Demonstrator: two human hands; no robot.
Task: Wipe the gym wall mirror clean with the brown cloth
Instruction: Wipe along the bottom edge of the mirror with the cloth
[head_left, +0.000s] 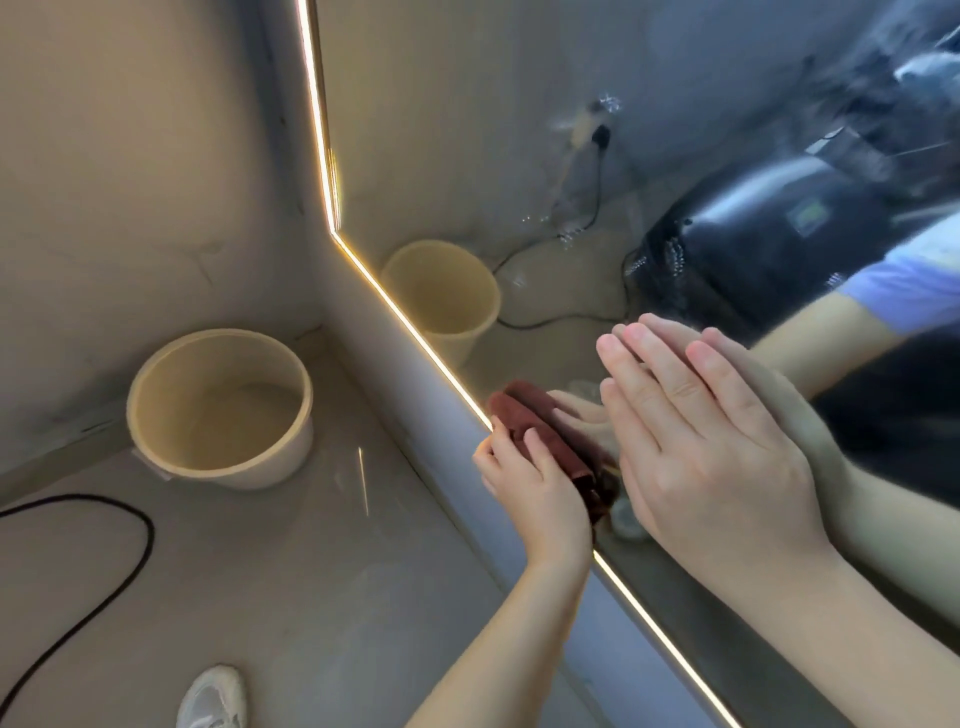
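Observation:
The wall mirror fills the right side, and a lit strip runs along its edge. My left hand grips the folded brown cloth and holds it against the glass at the mirror's lower edge. My right hand lies flat on the mirror just right of the cloth, with its fingers straight and together. Both hands and the cloth are reflected in the glass.
A cream plastic bucket stands on the floor in the corner to the left, also reflected in the mirror. A black cable curves over the floor at lower left. A white shoe shows at the bottom edge. Dark gym equipment appears in the reflection.

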